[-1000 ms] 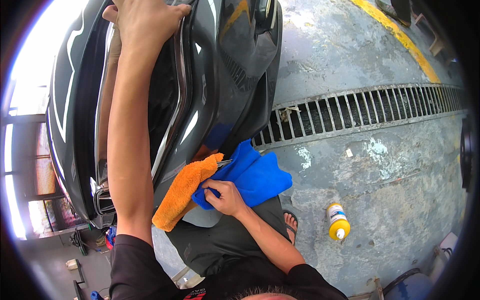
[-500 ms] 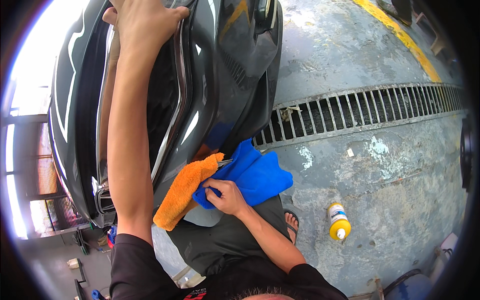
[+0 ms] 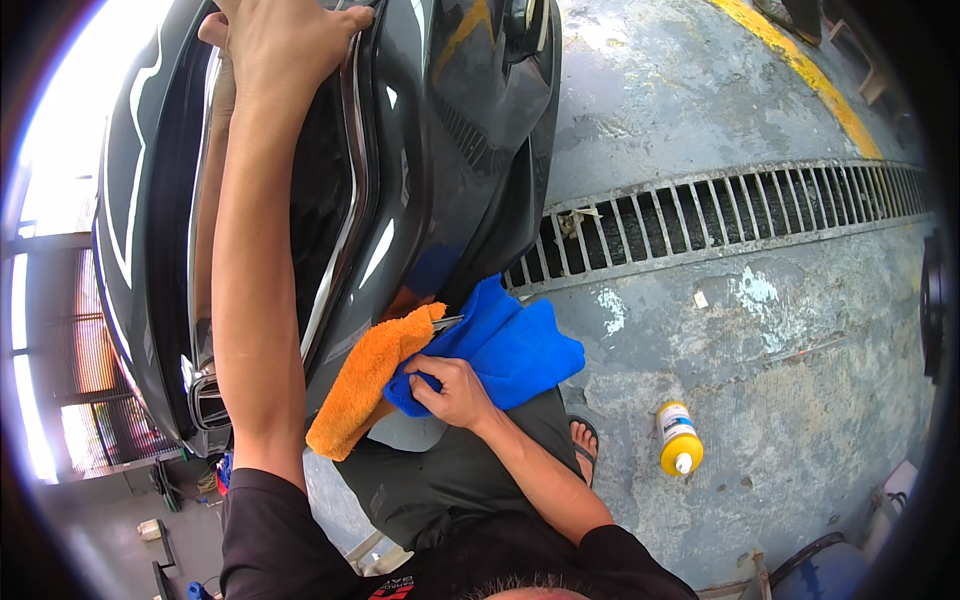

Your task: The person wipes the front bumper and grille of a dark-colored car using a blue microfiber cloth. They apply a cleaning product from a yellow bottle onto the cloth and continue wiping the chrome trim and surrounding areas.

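My left hand (image 3: 283,48) reaches up over the front end of a glossy dark car (image 3: 410,200), its thumb and outermost finger spread apart. The other fingertips are cut off by the top edge. Beneath that forearm run a chrome trim strip and a black recessed panel. Close to my lap, my right hand (image 3: 450,388) is closed on a blue microfiber cloth (image 3: 515,345), which fans out to the right. An orange towel (image 3: 370,380) hangs just left of that hand, against the car's lower corner. Between the two cloths pokes a small metallic tip, mostly hidden.
A yellow bottle with a white cap (image 3: 680,440) is on the worn grey floor to the right. A metal drain grate (image 3: 720,215) crosses the floor beyond it. My sandaled foot (image 3: 583,450) is beside my knee. A blue rounded container (image 3: 820,575) sits at lower right.
My left hand has shifted very slightly up and left along the car. My right hand and both cloths are nearly unchanged.
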A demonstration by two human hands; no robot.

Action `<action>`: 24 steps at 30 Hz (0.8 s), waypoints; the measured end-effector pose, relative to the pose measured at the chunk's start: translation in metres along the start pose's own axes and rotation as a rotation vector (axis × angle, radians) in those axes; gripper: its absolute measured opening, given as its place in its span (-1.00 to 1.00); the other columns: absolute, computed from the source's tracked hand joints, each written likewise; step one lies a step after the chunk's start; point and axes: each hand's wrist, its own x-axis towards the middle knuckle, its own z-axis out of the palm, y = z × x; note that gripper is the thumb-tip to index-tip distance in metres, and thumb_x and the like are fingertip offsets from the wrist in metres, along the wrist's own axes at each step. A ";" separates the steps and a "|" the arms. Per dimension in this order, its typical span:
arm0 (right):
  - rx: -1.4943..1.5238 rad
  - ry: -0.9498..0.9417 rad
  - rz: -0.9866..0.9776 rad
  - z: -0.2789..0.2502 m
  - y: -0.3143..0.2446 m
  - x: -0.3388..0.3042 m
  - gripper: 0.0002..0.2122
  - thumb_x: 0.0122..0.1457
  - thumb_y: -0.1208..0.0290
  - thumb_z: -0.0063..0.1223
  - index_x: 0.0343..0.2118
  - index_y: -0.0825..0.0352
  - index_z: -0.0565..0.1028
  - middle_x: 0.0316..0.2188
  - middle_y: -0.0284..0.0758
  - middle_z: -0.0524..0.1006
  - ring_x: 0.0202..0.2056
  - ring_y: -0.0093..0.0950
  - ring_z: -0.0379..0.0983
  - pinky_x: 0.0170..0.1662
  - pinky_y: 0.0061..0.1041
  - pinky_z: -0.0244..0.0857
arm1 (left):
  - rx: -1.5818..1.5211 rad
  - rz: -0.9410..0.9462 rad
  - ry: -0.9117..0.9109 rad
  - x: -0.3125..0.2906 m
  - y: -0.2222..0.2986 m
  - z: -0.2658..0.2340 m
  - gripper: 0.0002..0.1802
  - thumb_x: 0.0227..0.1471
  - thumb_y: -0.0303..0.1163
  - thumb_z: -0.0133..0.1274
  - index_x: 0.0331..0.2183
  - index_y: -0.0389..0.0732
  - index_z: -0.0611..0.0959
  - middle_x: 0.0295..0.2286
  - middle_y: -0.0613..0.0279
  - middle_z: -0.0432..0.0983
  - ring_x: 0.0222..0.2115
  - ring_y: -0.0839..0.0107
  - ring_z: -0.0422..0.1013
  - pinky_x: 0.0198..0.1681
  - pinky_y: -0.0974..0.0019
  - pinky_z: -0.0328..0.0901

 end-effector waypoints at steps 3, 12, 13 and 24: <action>-0.006 -0.002 -0.001 0.000 0.003 0.000 -0.84 0.19 0.52 0.11 -0.22 0.44 0.63 -0.38 -0.09 0.64 -0.36 -0.16 0.64 -0.27 -0.33 0.45 | 0.006 0.024 -0.014 0.001 -0.003 -0.002 -0.27 -0.28 -0.39 0.46 0.05 -0.17 0.67 0.08 0.06 0.45 0.21 0.02 0.23 0.26 -0.07 0.09; 0.008 0.011 -0.011 -0.002 0.003 0.001 -0.84 0.19 0.52 0.12 -0.22 0.44 0.63 -0.38 -0.09 0.65 -0.36 -0.17 0.65 -0.28 -0.34 0.45 | -0.016 -0.034 -0.024 0.001 0.004 -0.001 -0.25 -0.28 -0.37 0.48 0.06 -0.17 0.66 0.12 0.07 0.42 0.23 0.03 0.23 0.27 -0.06 0.08; 0.010 0.015 -0.017 -0.001 0.002 0.001 -0.84 0.19 0.52 0.12 -0.22 0.44 0.63 -0.38 -0.09 0.65 -0.36 -0.17 0.64 -0.28 -0.34 0.45 | -0.013 -0.035 -0.030 0.001 0.004 -0.001 -0.25 -0.28 -0.37 0.49 0.06 -0.16 0.66 0.12 0.07 0.41 0.23 0.03 0.23 0.27 -0.07 0.08; 0.017 0.019 -0.017 -0.002 0.002 0.001 -0.84 0.19 0.51 0.12 -0.22 0.44 0.63 -0.38 -0.09 0.64 -0.36 -0.16 0.65 -0.28 -0.33 0.45 | -0.006 -0.012 -0.021 0.000 0.005 -0.002 -0.24 -0.27 -0.35 0.52 0.06 -0.15 0.66 0.12 0.08 0.42 0.23 0.03 0.23 0.27 -0.07 0.07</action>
